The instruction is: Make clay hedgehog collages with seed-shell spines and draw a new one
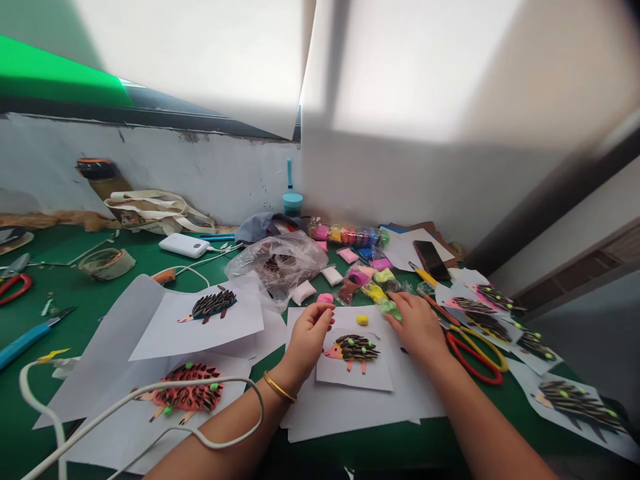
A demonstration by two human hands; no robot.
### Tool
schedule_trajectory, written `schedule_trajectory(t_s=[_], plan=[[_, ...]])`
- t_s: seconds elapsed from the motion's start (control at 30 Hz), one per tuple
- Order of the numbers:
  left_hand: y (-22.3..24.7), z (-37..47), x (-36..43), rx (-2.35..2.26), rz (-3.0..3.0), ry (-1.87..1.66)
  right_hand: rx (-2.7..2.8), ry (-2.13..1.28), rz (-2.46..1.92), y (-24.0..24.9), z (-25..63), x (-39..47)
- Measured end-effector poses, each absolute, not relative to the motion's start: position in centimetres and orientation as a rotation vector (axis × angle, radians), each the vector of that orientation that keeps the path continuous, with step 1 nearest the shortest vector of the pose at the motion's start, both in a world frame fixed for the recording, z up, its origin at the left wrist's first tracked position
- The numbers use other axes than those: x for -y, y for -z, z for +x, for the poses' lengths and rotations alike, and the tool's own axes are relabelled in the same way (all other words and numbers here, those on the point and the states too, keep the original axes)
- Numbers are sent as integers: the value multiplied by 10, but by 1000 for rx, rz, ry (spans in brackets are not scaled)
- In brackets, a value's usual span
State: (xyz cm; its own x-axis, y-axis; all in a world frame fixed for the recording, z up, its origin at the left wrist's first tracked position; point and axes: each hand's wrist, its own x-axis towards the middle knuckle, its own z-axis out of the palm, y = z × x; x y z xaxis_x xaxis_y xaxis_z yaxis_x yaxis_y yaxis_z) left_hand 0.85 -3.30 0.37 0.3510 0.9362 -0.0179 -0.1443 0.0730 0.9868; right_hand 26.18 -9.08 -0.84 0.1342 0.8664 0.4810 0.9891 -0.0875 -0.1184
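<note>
A pink-faced, dark-spined hedgehog lies on white paper.

Head-height view forward, down over table

Your left hand conceals whatever may lie between its fingertips; your right hand partly covers the green clay; the left edge crops the blue-handled knife.

Both bare forearms slanted inward and forward, the left forearm and right forearm well apart. The left grip was half curled, thumb and fingertips drawn together. The right grip faced palm down, its thumb apart from the outstretched forefinger.
</note>
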Motion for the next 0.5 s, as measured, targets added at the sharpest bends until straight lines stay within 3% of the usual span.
schedule_trajectory(t_s=[0.23,0.4,0.5], plan=[[-3,10,37,-856,1196,-1004,2102,274,-1881,1,227,82],[1,10,37,-848,1253,-960,2037,274,-1897,-12,217,81],[1,12,41,-777,1258,-852,2034,103,-1741,-29,201,95]])
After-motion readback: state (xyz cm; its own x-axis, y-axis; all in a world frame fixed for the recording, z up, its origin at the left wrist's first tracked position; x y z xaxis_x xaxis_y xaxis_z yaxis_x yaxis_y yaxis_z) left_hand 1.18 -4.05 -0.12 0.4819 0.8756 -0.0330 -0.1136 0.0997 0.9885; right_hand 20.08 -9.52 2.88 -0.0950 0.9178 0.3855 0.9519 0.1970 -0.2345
